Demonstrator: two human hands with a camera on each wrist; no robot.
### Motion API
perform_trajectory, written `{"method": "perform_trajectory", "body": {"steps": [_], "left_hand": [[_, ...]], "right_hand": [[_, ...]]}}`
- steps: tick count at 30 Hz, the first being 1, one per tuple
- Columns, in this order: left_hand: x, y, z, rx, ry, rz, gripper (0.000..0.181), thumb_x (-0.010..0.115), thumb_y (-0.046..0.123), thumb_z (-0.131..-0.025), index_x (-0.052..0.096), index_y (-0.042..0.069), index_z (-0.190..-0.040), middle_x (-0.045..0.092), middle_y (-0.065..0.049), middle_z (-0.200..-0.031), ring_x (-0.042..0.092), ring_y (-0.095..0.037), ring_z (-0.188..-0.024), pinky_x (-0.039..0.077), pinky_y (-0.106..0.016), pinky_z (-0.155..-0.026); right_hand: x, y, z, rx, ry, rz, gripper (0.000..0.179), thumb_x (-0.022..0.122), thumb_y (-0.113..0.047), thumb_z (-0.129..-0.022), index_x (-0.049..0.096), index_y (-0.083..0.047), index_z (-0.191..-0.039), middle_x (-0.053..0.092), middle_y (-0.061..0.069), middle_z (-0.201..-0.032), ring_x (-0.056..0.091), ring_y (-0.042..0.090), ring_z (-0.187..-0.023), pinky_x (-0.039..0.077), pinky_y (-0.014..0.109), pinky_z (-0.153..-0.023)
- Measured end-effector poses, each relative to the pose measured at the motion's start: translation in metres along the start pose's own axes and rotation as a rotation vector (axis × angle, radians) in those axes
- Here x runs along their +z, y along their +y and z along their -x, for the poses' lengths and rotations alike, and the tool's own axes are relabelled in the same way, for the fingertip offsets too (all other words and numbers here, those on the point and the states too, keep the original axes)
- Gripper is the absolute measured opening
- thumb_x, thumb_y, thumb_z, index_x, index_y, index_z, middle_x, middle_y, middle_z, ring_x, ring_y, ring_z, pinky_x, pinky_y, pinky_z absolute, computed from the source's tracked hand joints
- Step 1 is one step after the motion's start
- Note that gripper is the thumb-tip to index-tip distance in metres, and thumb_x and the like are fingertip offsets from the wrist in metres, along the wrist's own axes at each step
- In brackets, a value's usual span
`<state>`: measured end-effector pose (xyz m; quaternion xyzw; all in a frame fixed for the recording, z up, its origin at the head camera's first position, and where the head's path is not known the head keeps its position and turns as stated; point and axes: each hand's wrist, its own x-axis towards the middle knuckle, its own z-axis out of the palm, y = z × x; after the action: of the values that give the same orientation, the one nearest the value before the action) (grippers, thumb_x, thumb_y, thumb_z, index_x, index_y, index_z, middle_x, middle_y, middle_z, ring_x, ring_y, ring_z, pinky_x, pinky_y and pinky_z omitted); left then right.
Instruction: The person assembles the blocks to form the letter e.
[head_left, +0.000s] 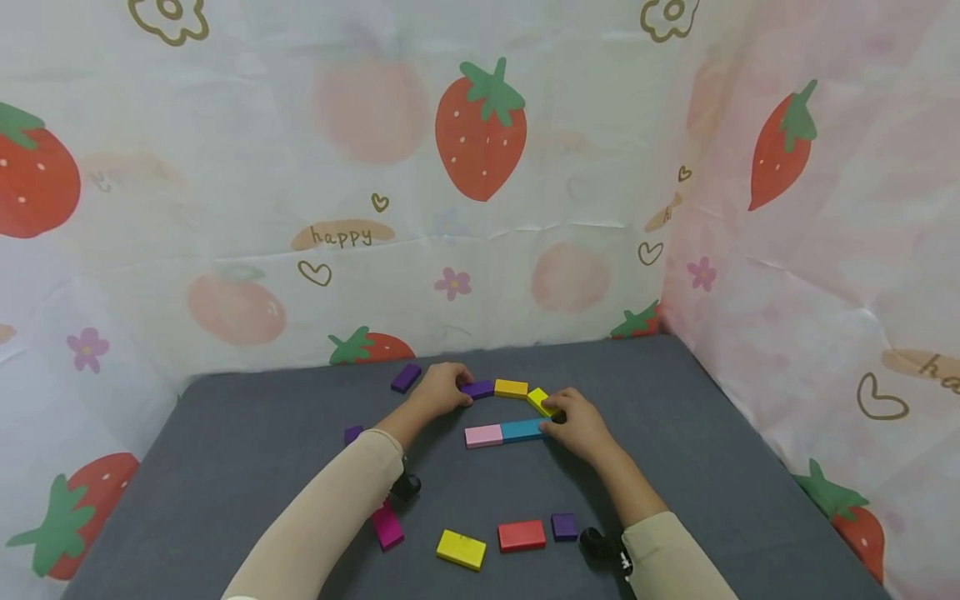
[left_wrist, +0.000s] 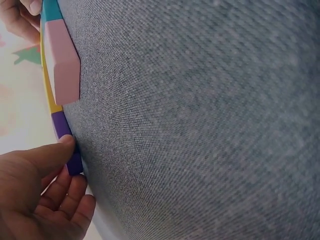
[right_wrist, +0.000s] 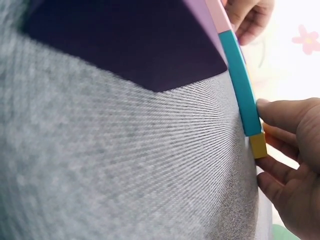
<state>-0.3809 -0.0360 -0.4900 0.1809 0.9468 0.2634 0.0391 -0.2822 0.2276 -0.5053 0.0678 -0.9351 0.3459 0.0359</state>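
My left hand (head_left: pixel 441 390) pinches a purple block (head_left: pixel 478 389) at the left end of a curved row on the grey cloth. In the left wrist view, the thumb lies over this purple block (left_wrist: pixel 61 125), fingers at its end. Beside it in the row lies an orange-yellow block (head_left: pixel 511 388), then a yellow block (head_left: pixel 538 401). My right hand (head_left: pixel 583 427) holds the yellow block at the row's right end, thumb close to a blue block (head_left: pixel 521 430). A pink block (head_left: pixel 483 436) sits end to end with the blue one, nearer than the curved row.
Nearer me lie a yellow block (head_left: pixel 461 550), a red block (head_left: pixel 522 536), a small purple block (head_left: pixel 564 527) and a magenta block (head_left: pixel 387 527). Another purple block (head_left: pixel 406 377) is at the back left. A strawberry-print curtain (head_left: pixel 480 308) stands behind the table.
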Motion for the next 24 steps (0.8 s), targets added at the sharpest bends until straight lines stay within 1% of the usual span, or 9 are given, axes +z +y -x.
{"method": "perform_trajectory", "body": {"steps": [10, 17, 24], "left_hand": [[-0.0003, -0.0003, -0.0003, 0.004, -0.007, 0.001, 0.029, 0.083, 0.013, -0.086, 0.074, 0.008, -0.113, 0.072, -0.007, -0.106, 0.065, -0.02, -0.099, 0.053, -0.04, -0.093], [-0.0016, 0.002, 0.0013, -0.005, -0.007, 0.006, 0.028, 0.082, 0.013, -0.087, 0.073, 0.008, -0.113, 0.072, -0.007, -0.107, 0.065, -0.021, -0.1, 0.053, -0.04, -0.095], [-0.0042, 0.0032, 0.0049, -0.003, -0.017, 0.01, 0.028, 0.082, 0.014, -0.088, 0.072, 0.008, -0.114, 0.071, -0.008, -0.109, 0.064, -0.021, -0.1, 0.053, -0.04, -0.096]], "right_hand": [[-0.0008, -0.0001, -0.0002, 0.0, -0.005, -0.004, 0.043, 0.079, -0.016, -0.091, 0.068, -0.003, -0.13, 0.059, 0.01, -0.13, 0.06, 0.033, -0.119, 0.05, 0.05, -0.1], [-0.0006, -0.0008, -0.0002, -0.011, 0.001, 0.007, 0.042, 0.079, -0.016, -0.091, 0.069, -0.003, -0.13, 0.059, 0.01, -0.13, 0.06, 0.032, -0.119, 0.05, 0.05, -0.1], [0.0, -0.0012, -0.0006, 0.001, -0.004, 0.006, 0.042, 0.079, -0.016, -0.091, 0.069, -0.003, -0.13, 0.059, 0.01, -0.129, 0.059, 0.032, -0.119, 0.05, 0.05, -0.1]]}}
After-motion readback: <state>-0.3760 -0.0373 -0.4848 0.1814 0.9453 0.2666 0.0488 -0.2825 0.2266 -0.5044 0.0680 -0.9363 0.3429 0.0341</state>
